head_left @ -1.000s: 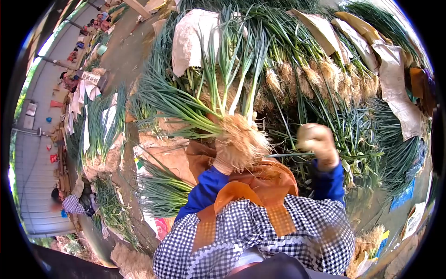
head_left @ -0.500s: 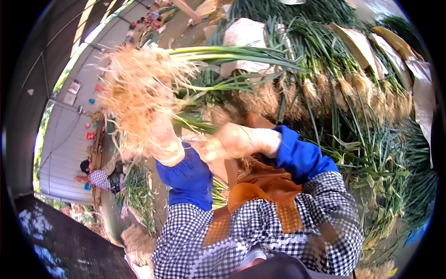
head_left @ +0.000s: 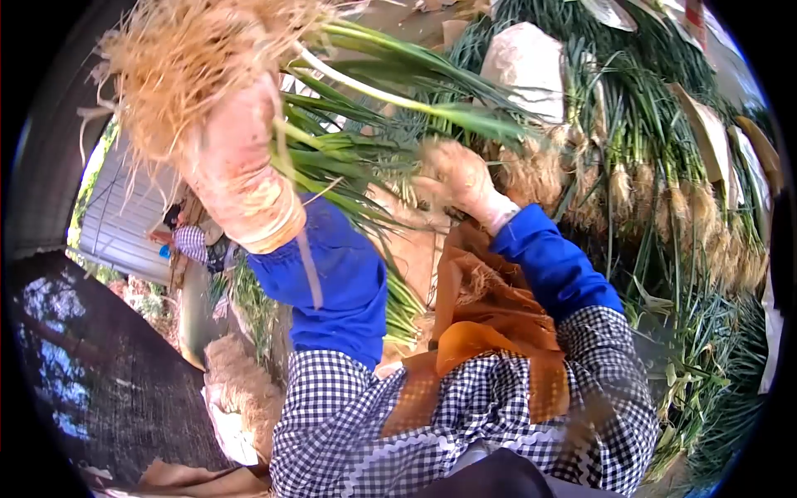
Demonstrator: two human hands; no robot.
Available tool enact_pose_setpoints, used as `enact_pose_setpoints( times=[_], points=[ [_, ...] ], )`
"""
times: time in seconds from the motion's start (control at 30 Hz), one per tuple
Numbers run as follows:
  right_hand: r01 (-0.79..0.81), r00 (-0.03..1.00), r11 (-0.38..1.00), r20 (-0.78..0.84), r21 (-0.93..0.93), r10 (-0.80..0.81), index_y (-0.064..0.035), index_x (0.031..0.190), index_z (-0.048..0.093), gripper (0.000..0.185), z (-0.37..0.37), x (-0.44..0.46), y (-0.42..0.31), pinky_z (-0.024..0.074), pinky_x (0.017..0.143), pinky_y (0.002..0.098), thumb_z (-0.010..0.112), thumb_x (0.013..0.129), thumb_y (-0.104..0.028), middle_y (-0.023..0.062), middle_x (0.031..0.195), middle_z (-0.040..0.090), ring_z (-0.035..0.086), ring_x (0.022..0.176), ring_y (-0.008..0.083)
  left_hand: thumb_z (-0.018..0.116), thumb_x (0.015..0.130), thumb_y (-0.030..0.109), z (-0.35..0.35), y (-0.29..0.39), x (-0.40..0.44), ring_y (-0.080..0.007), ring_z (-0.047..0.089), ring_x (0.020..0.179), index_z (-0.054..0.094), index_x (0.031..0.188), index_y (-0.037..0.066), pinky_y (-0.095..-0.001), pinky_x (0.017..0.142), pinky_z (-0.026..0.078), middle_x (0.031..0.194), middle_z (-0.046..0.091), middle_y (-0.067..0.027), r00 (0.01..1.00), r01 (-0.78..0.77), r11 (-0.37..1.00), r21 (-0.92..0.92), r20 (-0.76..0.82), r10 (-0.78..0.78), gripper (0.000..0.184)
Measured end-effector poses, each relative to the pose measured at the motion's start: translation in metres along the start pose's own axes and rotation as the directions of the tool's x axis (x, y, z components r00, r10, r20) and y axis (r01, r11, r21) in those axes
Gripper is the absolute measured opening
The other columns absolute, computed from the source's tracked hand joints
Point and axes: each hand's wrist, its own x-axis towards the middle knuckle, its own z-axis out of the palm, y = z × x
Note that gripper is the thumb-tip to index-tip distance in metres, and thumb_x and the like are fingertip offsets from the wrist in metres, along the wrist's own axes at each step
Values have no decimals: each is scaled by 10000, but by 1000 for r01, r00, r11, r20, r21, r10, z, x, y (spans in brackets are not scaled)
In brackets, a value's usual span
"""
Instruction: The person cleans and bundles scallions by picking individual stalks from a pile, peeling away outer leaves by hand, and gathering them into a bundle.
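Observation:
My left hand [head_left: 241,116] is raised at the upper left, closed around a bunch of green onions [head_left: 365,87]. A thick mass of pale, stringy roots [head_left: 191,58] covers its fingers. The green leaves stretch rightward from that hand, some hanging down past the wrist. Beside the leaf ends, at the centre, is my right hand [head_left: 465,176]. Its fingers look bent but are blurred, so whether they grip a leaf cannot be made out. Below it, an orange-brown cloth apron [head_left: 490,282] covers my lap, with root scraps on it.
Rows of green onions with roots [head_left: 656,191] lie along the right, and a pale sack [head_left: 525,70] rests among the leaves. More cut greens [head_left: 403,307] lie beside my left sleeve. Another person [head_left: 195,241] is at the far left, beyond a dark mesh sheet [head_left: 116,373].
My left hand has lifted the bunch up and closer to the camera. My right hand has moved up and to the right, away from my left wrist. The view has shifted slightly.

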Motion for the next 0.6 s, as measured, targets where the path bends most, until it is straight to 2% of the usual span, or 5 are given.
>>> enact_pose_setpoints(
  times=[0.13, 0.3, 0.33, 0.4, 0.6],
  points=[
    [195, 960, 907, 118, 374, -255, -144, 1125, 578, 401, 60, 56, -21, 497, 722, 363, 652, 776, -326, 131, 1014, 605, 604, 820, 302, 527, 802, 115, -17, 7, 4, -251, 576, 916, 509, 1097, -37, -371, 808, 505, 1025, 576, -139, 1000, -4, 998, 65, -31, 6, 332],
    [-379, 624, 925, 744, 23, 237, -95, 924, 553, 159, 31, -12, 27, 481, 716, 402, 499, 829, -210, 132, 887, 573, 583, 837, 308, 522, 806, 115, -29, 32, 16, -247, 573, 913, 511, 1092, -35, -364, 807, 503, 1021, 575, -132, 997, -58, 992, 115, -41, 63, 324],
    [8, 555, 983, 819, -181, 147, -92, 939, 553, 187, 9, -30, 40, 476, 756, 408, 494, 854, -248, 131, 894, 577, 583, 842, 311, 522, 806, 115, -33, 37, 20, -247, 573, 913, 511, 1091, -35, -363, 807, 503, 1020, 575, -131, 996, -69, 990, 123, -45, 75, 322],
    [-92, 581, 966, 775, -240, 248, -90, 952, 557, 139, -45, -108, 85, 490, 727, 396, 505, 857, -178, 126, 813, 590, 593, 814, 300, 520, 808, 115, -41, 45, 27, -245, 572, 912, 512, 1089, -34, -360, 806, 502, 1019, 575, -128, 995, -88, 985, 148, -43, 96, 319],
    [128, -255, 554, 512, -823, 820, -83, 863, 667, 172, -306, -292, 139, 506, 630, 384, 595, 726, -159, 127, 832, 645, 624, 817, 273, 515, 812, 116, -74, 62, 37, -240, 569, 909, 514, 1084, -32, -352, 805, 500, 1014, 574, -120, 987, -126, 964, 234, -72, 146, 309]
  ],
)
